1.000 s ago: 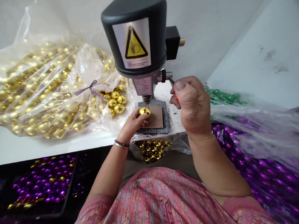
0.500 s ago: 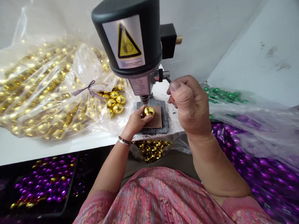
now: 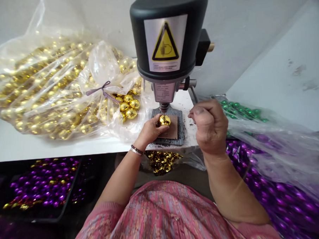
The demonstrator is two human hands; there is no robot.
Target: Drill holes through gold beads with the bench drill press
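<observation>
My left hand (image 3: 152, 129) pinches a shiny gold ball (image 3: 165, 120) between thumb and fingers, over a brown board (image 3: 170, 131) on the grey base (image 3: 180, 127) of a small drill press (image 3: 169, 38). The thin bit (image 3: 164, 115) comes down at the top of the ball; whether it has entered cannot be made out. On the right, my right hand (image 3: 212, 126) is wrapped round the press's feed lever (image 3: 194, 92), whose grip is hidden in the fist. Dark shavings lie around the base.
A tied clear bag of gold balls (image 3: 55, 92) stands left, with loose gold balls (image 3: 131, 108) at its opening. Below the table edge hang an open bag of gold balls (image 3: 162, 161) and a black crate of purple balls (image 3: 46, 188). Bagged green (image 3: 243, 108) and purple balls (image 3: 279, 195) lie right.
My right hand has pulled the lever downward, and the bit has come lower toward the ball. My left hand keeps its hold on the ball. The whole view has shifted slightly.
</observation>
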